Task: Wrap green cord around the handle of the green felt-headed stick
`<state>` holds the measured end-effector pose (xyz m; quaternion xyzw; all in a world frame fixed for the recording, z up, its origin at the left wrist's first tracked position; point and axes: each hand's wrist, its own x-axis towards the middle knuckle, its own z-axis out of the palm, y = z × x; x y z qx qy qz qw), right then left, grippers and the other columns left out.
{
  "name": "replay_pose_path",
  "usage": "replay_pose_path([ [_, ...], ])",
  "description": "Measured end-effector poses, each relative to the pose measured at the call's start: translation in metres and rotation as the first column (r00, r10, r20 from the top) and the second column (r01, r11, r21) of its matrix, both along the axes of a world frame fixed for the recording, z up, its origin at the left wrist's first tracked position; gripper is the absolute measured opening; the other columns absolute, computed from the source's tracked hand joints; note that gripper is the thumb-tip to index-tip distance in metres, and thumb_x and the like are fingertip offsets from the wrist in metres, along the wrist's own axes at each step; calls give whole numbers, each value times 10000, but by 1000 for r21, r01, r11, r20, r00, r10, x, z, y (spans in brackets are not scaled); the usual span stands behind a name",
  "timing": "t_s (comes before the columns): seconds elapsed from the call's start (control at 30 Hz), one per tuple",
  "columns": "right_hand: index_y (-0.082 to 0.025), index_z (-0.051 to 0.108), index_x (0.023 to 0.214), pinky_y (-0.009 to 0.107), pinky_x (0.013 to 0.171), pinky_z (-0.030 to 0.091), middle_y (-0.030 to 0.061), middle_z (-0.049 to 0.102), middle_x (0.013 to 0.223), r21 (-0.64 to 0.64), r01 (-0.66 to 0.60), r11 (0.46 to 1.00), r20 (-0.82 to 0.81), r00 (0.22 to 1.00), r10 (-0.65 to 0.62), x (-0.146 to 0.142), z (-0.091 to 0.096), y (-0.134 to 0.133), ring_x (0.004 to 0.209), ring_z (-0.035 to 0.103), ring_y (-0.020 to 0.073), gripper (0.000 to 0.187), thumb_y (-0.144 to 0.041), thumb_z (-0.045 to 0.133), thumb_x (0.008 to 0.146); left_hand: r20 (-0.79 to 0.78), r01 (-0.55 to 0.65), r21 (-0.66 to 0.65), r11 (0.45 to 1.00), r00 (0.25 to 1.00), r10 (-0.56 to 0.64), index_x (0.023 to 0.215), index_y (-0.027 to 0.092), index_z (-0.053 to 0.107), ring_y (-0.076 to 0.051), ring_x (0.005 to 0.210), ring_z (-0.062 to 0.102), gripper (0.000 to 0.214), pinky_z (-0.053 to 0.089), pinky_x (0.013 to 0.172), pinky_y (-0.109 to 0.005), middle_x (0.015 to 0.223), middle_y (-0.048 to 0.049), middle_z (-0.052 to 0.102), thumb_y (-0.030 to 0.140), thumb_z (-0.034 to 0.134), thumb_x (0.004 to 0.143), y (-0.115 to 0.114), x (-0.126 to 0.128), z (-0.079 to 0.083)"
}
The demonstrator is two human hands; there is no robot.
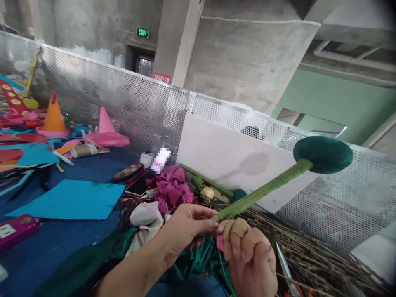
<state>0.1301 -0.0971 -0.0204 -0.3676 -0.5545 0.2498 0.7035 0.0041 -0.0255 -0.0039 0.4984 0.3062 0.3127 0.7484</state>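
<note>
My left hand [185, 231] pinches the lower end of a green-wrapped stem [266, 189]. The stem rises up to the right and ends in a dark green velvet disc [323, 153]. My right hand [250, 260] is closed just below the stem's end, with tan tape on two fingers; it touches the stem tip and a thin green thread [223, 268] hangs under it. Between both hands shows a bit of pink material I cannot name.
A heap of magenta cloth [173, 189], white cloth and green fabric lies under the hands. Dry twigs [309, 247] and scissors [286, 270] lie at right. Blue paper [74, 200], paper cones [54, 117] and scraps cover the left. A perforated metal screen [130, 103] and white board [222, 156] stand behind.
</note>
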Motion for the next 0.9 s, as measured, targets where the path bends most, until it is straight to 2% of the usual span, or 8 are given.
replay_pose_path([
  [0.07,-215,381,509,308,493,431,-13,388,494,72,-22,997,-154,988,33,1,-1,0,472,446,151,537,-549,410,929,-7,38,7,999,999,-38,880,96,739,-26,342,378,452,210,343,-185,594,-3,636,372,834,534,0,1,1],
  [0.13,-204,414,530,274,491,411,-21,379,505,117,-51,992,-235,969,78,4,-2,-1,480,423,131,465,-415,466,942,-5,67,12,998,998,-67,841,90,746,-19,343,369,408,208,343,-183,584,4,622,324,835,520,0,0,3],
  [0.33,-199,515,550,273,478,406,3,444,500,49,-182,982,-79,979,185,20,-8,-2,494,465,143,409,-360,514,926,2,6,-5,1000,1000,-6,795,80,750,-21,332,352,421,217,355,-198,523,14,606,294,851,447,-1,2,3],
  [0.43,-199,490,517,274,479,395,-4,423,477,38,-104,994,-101,989,107,12,-6,-2,480,450,138,439,-375,522,919,-5,-8,-16,1000,1000,8,820,81,753,-27,335,361,443,205,359,-201,525,10,610,319,847,458,0,2,2],
  [0.57,-193,427,502,241,465,349,-30,362,471,58,71,996,-261,964,-54,-12,-2,-3,463,370,108,453,-340,547,913,-68,-51,-1,999,996,51,853,78,741,-40,348,361,405,216,371,-203,508,23,599,264,806,499,0,3,4],
  [0.7,-190,438,524,236,488,367,-26,384,499,66,26,998,-230,973,-10,-20,-4,-4,496,402,113,448,-336,509,941,-164,-74,188,979,981,106,858,100,740,-70,424,431,285,320,444,-206,547,31,628,184,699,589,-2,5,3],
  [0.83,-189,528,625,250,532,414,-1,490,592,60,-167,984,-159,972,174,-13,-6,-4,553,503,127,392,-297,421,987,-321,-18,465,885,928,187,891,157,756,-188,773,640,269,446,676,-250,833,-23,749,201,641,652,-4,3,1],
  [0.9,-187,581,678,284,607,461,23,552,657,39,-196,980,-110,974,200,-7,-2,-4,645,572,157,374,-294,409,993,-420,40,556,830,875,239,878,189,758,-206,812,648,232,426,667,-255,846,-16,750,257,607,715,-7,1,4],
])
